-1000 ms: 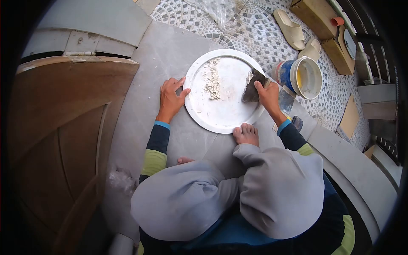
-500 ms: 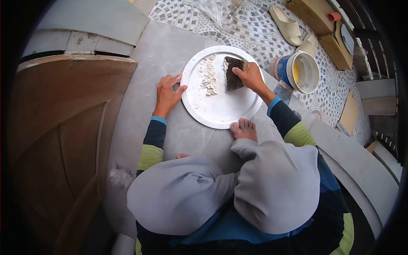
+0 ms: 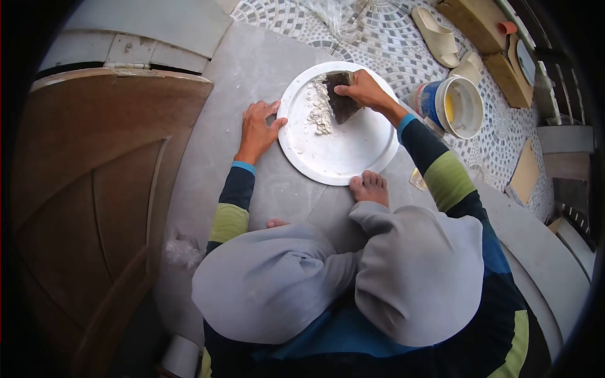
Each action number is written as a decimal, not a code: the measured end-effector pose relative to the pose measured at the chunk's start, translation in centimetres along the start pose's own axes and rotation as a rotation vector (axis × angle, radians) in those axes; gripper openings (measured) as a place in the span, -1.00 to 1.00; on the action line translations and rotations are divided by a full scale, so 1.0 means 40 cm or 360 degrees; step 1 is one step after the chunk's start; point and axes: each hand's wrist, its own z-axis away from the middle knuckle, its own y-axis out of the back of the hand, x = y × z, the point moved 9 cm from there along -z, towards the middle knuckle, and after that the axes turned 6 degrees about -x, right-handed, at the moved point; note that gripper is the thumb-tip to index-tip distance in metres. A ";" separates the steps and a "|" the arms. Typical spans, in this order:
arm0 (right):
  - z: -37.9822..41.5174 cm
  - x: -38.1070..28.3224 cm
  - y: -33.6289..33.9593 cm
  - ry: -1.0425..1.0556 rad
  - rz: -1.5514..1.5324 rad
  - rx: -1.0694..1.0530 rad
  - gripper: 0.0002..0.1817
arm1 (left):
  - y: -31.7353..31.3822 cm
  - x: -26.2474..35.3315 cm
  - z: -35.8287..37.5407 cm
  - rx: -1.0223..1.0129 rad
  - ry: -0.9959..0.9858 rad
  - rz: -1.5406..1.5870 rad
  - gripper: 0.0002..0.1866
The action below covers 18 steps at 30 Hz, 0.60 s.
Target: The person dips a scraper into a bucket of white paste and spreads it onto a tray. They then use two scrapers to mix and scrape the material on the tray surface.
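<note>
A round white tray (image 3: 359, 148) lies on the grey floor tiles in front of me. My left hand (image 3: 257, 131) grips its left rim, with thumb and fingers against the edge. In my right hand (image 3: 367, 92) is a wide, dark, flat scraper (image 3: 343, 108), held from its right side with the thumb on top. Its left edge touches a lumpy, off-white strip of paste (image 3: 321, 114) on the tray. White smears mark the tray's surface. My bare foot (image 3: 370, 189) stands at the tray's near rim.
A bucket (image 3: 467, 108) with a blue label and some yellow inside stands to the right. Beige slippers (image 3: 436, 39) and cardboard pieces (image 3: 518, 69) lie beyond it on patterned tiles. A brown wooden door (image 3: 120, 183) is on the left, near crumpled clear plastic (image 3: 181, 251).
My right hand has moved the scraper left and away from me, up against the paste. My left hand stays at the tray rim. The whole view has shifted slightly.
</note>
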 end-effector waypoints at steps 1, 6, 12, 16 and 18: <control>-0.001 -0.035 -0.020 0.0082 0.0264 -0.0016 -0.58 | 0.001 0.000 -0.001 -0.0006 0.0009 0.0003 -0.56; 0.073 -0.096 -0.072 0.0114 0.0588 -0.0008 -0.63 | 0.006 0.002 0.002 0.0011 0.0006 -0.0007 -0.57; 0.318 0.135 0.011 -0.0042 0.0075 0.0529 -0.73 | 0.005 -0.005 0.013 0.0031 0.0054 -0.0011 -0.55; 0.286 0.126 -0.073 -0.0123 -0.0008 0.0660 -0.72 | 0.003 -0.005 0.006 0.0010 0.0069 0.0024 -0.55; 0.228 0.084 -0.097 -0.0167 0.0091 0.0627 -0.64 | 0.006 0.011 -0.002 0.0038 0.0059 0.0010 -0.56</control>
